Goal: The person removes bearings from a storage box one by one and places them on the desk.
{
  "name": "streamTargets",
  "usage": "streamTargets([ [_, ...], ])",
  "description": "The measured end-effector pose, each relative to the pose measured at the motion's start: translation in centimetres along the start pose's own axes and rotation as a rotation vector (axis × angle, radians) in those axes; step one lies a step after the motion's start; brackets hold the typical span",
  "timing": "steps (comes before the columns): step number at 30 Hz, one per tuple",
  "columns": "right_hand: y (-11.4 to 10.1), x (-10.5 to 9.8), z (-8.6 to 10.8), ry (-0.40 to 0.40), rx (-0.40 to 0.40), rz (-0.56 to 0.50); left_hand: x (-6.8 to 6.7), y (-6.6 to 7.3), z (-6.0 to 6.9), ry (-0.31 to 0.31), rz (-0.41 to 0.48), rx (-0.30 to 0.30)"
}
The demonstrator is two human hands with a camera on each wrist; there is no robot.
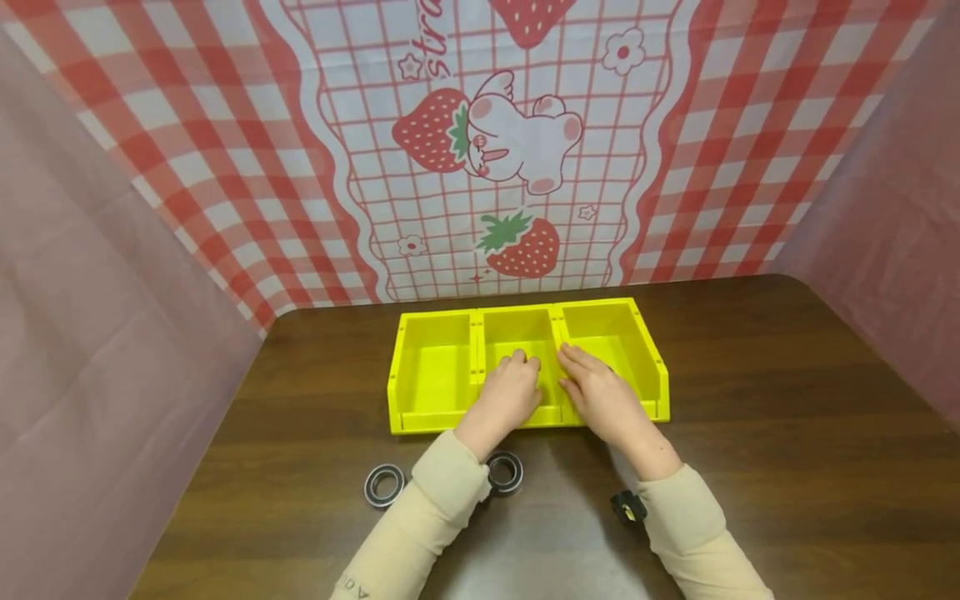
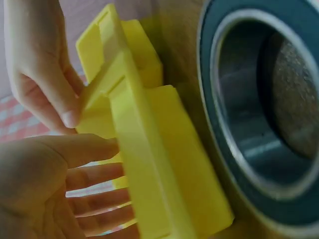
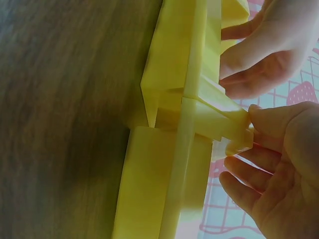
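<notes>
Three yellow bins [image 1: 438, 375] stand joined side by side. My left hand [image 1: 510, 390] is inside the middle bin; in the left wrist view its fingers [image 2: 99, 199] are loosely extended behind the front wall [image 2: 144, 149], its thumb near that wall. My right hand [image 1: 603, 400] is at the divider between the middle and right bins. In the right wrist view, the thumb and fingers of the right hand [image 3: 279, 164] pinch the divider's edge [image 3: 219, 117]. Bearings lie in front of the bins, one [image 1: 385, 485] at the left, another [image 1: 505, 472] beside the left sleeve.
A small black object [image 1: 628, 507] shows at the right cuff. The brown table [image 1: 787, 417] extends on both sides of the bins. Behind it hangs a red and white checked cloth [image 1: 720, 125] with strawberry prints, and plain pinkish cloth [image 1: 90, 333] hangs at the sides.
</notes>
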State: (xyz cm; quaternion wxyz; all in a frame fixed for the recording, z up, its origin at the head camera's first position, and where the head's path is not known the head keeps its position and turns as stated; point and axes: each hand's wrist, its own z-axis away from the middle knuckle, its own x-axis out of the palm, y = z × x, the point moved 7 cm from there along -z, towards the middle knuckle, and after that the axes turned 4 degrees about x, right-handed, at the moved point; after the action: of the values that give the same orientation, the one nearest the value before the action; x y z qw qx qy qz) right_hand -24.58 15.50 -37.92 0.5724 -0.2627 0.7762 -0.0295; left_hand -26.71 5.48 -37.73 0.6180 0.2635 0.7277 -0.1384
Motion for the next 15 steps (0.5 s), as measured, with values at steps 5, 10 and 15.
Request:
streamTargets([
  [5, 0.1, 0.2, 0.0, -0.010, 0.005, -0.012, 1.3, -0.4, -0.8, -0.055, -0.009, -0.036],
  [10, 0.0, 0.2, 0.0, -0.011, 0.001, -0.006, 1.6, -0.7, -1.2, -0.059, -0.059, -0.050],
  [15, 0.1, 0.1, -0.1, -0.020, 0.017, -0.002, 2.0, -0.9, -1.4, -0.086, -0.112, -0.055],
])
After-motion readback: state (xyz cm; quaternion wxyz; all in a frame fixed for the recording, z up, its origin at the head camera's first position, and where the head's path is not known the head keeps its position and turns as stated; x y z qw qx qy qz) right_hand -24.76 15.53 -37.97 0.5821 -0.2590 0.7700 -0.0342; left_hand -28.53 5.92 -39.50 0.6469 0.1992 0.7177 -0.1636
